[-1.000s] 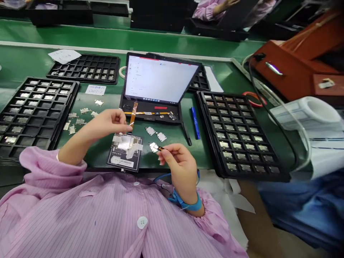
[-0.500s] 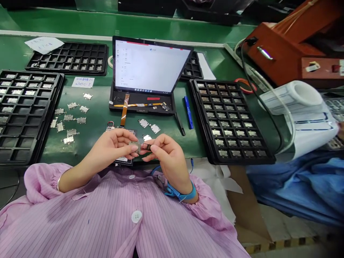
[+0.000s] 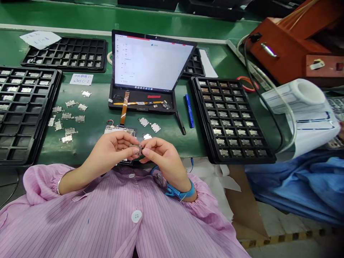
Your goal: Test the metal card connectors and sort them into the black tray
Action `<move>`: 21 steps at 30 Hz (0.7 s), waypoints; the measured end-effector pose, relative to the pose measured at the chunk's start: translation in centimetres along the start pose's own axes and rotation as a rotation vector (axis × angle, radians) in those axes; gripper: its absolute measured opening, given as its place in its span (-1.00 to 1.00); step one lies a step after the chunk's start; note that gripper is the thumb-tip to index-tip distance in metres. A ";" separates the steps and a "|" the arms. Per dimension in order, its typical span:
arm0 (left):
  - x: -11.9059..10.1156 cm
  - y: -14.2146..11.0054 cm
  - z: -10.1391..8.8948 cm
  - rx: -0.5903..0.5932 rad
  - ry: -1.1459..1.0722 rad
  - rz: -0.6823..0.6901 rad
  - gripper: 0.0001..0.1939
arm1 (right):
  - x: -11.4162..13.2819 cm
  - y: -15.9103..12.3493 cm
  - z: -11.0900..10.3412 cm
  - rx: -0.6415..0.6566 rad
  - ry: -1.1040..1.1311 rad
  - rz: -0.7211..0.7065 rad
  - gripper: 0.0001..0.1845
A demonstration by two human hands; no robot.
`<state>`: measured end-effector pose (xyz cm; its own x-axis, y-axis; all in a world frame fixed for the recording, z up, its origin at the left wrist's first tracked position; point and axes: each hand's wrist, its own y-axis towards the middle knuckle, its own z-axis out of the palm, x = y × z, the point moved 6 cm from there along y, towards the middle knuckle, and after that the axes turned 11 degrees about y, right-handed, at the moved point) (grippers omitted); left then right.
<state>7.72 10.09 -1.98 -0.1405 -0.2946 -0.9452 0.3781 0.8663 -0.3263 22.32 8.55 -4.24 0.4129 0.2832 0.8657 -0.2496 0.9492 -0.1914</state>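
I pinch the small flat module [image 3: 138, 148] with my left fingers [image 3: 126, 153], in front of the circuit board [image 3: 128, 130]. My right fingers [image 3: 150, 154] are drawn narrow at its edge, their grip hidden, probably steadying it. Loose plates [image 3: 155, 127] lie beyond, presumably for easy reach.

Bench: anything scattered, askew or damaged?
Small metal pieces lie scattered beside the near left tray, unlike those in its compartments; a paper slip lies askew over the far left tray. No damage shows; the held part is mostly covered.
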 end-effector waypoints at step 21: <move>2.1 0.4 0.4 -0.368 1.418 0.717 -0.71 | -1.6 3.5 -3.4 -0.205 -0.155 -0.003 -0.64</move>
<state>7.90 9.68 -4.11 -0.8022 0.5941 -0.0589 0.5359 0.7600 0.3677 23.81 11.85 -7.88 0.2700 0.2711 0.9239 -0.0591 0.9624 -0.2651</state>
